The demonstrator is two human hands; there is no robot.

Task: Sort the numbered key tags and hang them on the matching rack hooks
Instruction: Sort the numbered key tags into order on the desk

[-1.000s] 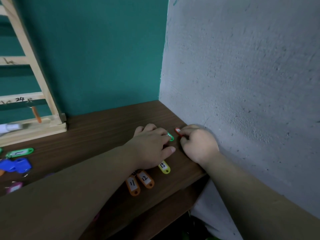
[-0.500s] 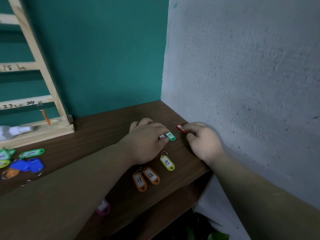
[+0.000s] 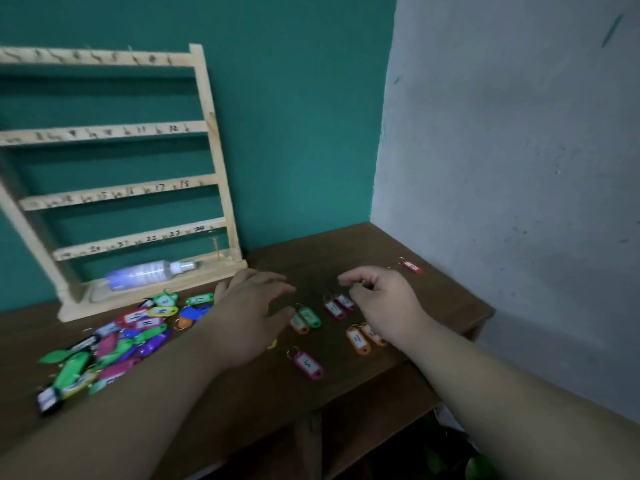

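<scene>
A wooden rack (image 3: 207, 140) with numbered hook rails leans on the teal wall at the left. One orange tag (image 3: 215, 247) hangs near the 24 mark. A pile of coloured key tags (image 3: 114, 336) lies in front of it. Sorted tags lie in rows between my hands: a green tag (image 3: 310, 317), an orange tag (image 3: 299, 324), two purple tags (image 3: 335, 310), two orange tags (image 3: 358, 340) and a pink tag (image 3: 309, 365). A red tag (image 3: 412, 266) lies alone near the grey wall. My left hand (image 3: 249, 317) hovers flat with spread fingers. My right hand (image 3: 382, 303) hovers with loosely curled fingers, holding nothing.
A clear spray bottle (image 3: 149, 274) lies on the rack's base. The brown table (image 3: 436, 306) ends at the grey wall on the right and has its front edge close to me. Green leaves (image 3: 481, 467) show below the table.
Both hands let go of the green and red tags and drew back toward me. The red tag stays by the wall. My view swung left, bringing the rack and pile into sight.
</scene>
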